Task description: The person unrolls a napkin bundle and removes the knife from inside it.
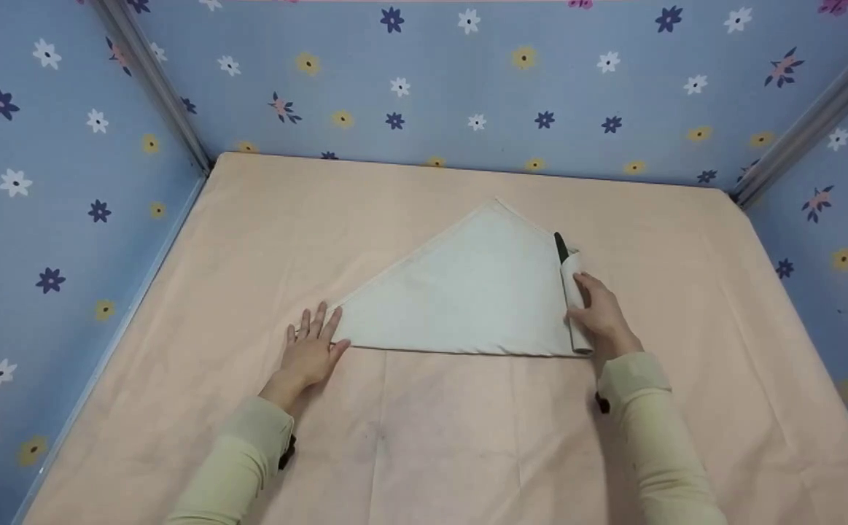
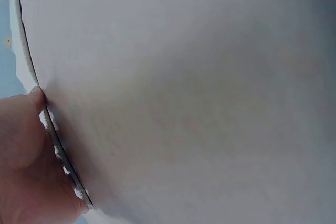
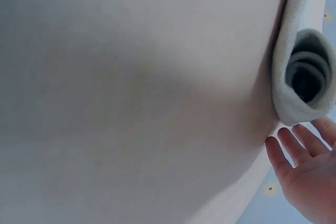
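Note:
A pale grey-white cloth [image 1: 460, 292], folded with a peak at its far side, lies on the table. Its right edge is wound into a narrow roll [image 1: 574, 292]. From the roll's far end sticks a slim black object [image 1: 561, 246]; its kind is hidden by the cloth. The left hand [image 1: 312, 357] rests with spread fingers on the cloth's left corner. Around the roll, the right hand [image 1: 602, 310] has its thumb on the left side and its fingers on the right. In the right wrist view, the roll's near end [image 3: 310, 108] shows several coiled layers with a dark centre.
A peach-coloured cover [image 1: 445, 445] spreads over the table under the cloth, with faint creases. Blue flowered panels [image 1: 460, 87] stand at the back and both sides, with grey metal posts [image 1: 154, 80] at the corners.

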`<action>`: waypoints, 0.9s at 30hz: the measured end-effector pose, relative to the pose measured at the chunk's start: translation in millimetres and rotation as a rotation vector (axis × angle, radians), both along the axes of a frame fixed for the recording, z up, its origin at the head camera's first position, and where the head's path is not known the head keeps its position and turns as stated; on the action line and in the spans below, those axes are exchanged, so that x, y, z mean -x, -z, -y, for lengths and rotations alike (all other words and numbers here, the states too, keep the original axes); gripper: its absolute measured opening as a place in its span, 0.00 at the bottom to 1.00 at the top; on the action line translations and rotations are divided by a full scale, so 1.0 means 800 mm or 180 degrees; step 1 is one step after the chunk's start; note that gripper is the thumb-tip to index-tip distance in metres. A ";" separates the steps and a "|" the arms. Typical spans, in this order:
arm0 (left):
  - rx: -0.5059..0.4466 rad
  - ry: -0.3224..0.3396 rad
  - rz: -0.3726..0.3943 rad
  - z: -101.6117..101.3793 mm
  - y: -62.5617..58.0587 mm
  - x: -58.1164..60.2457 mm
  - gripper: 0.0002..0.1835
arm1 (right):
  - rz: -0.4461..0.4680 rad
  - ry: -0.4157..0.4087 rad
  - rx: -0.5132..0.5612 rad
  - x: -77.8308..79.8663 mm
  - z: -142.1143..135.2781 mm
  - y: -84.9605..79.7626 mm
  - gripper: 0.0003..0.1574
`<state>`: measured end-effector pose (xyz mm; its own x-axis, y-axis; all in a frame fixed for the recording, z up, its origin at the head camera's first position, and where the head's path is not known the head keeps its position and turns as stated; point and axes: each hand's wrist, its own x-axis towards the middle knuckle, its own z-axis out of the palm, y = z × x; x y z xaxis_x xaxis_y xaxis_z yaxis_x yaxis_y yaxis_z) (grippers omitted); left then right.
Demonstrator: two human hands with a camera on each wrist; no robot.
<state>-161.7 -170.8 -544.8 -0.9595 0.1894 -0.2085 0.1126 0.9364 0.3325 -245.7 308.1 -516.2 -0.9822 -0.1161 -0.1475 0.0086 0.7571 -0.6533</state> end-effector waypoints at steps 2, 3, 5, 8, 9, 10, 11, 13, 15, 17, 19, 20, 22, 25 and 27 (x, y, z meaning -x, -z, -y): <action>0.0004 0.0000 0.0004 0.000 0.000 0.000 0.34 | -0.0012 0.0023 0.0046 -0.001 -0.001 -0.001 0.43; 0.0007 -0.0001 0.0005 0.000 0.000 0.000 0.34 | -0.0005 0.0043 0.0070 -0.002 -0.001 -0.001 0.43; 0.0010 -0.0006 0.0006 -0.001 0.000 0.000 0.34 | 0.0018 0.0085 0.0121 -0.003 -0.002 -0.001 0.43; 0.0020 -0.0006 0.0023 0.000 0.000 0.000 0.34 | 0.0098 0.0183 0.0221 -0.004 -0.003 -0.002 0.43; 0.0020 -0.0005 0.0024 0.000 0.000 -0.001 0.34 | 0.0127 0.0212 0.0241 -0.005 -0.003 -0.002 0.44; 0.0017 -0.0005 0.0026 -0.001 0.000 -0.001 0.34 | 0.0165 0.0245 0.0282 -0.005 -0.003 -0.002 0.44; 0.0011 -0.0003 0.0022 -0.001 0.000 -0.001 0.33 | 0.0195 0.0281 0.0316 -0.005 -0.004 -0.002 0.44; -0.0019 0.0009 0.0019 0.000 -0.001 -0.001 0.33 | 0.0211 0.0327 0.0311 -0.006 -0.004 -0.001 0.45; -0.0047 0.0021 0.0008 0.000 -0.001 -0.002 0.33 | 0.0205 0.0355 0.0270 -0.006 -0.005 0.000 0.45; -0.0067 0.0033 0.0000 0.000 -0.001 -0.002 0.33 | 0.0180 0.0363 0.0232 -0.006 -0.006 0.000 0.44; -0.0068 0.0034 0.0001 0.001 0.000 -0.001 0.33 | 0.0180 0.0380 0.0214 -0.006 -0.007 0.000 0.44; -0.0064 0.0031 -0.0002 0.001 0.000 -0.001 0.33 | 0.0185 0.0387 0.0224 -0.006 -0.008 0.000 0.44; -0.0050 0.0025 0.0004 0.001 0.000 -0.001 0.33 | 0.0213 0.0414 0.0270 -0.008 -0.009 -0.001 0.43; -0.0022 0.0017 0.0016 0.001 0.001 0.000 0.34 | 0.0217 0.0432 0.0308 -0.009 -0.013 -0.001 0.43; -0.0023 0.0014 0.0023 0.001 0.000 0.000 0.34 | 0.0214 0.0430 0.0320 -0.010 -0.015 -0.001 0.42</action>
<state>-161.5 -171.2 -545.2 -0.9571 0.1952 -0.2141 0.1143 0.9335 0.3400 -238.1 320.4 -515.4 -0.9782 -0.0012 -0.2077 0.1521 0.6769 -0.7202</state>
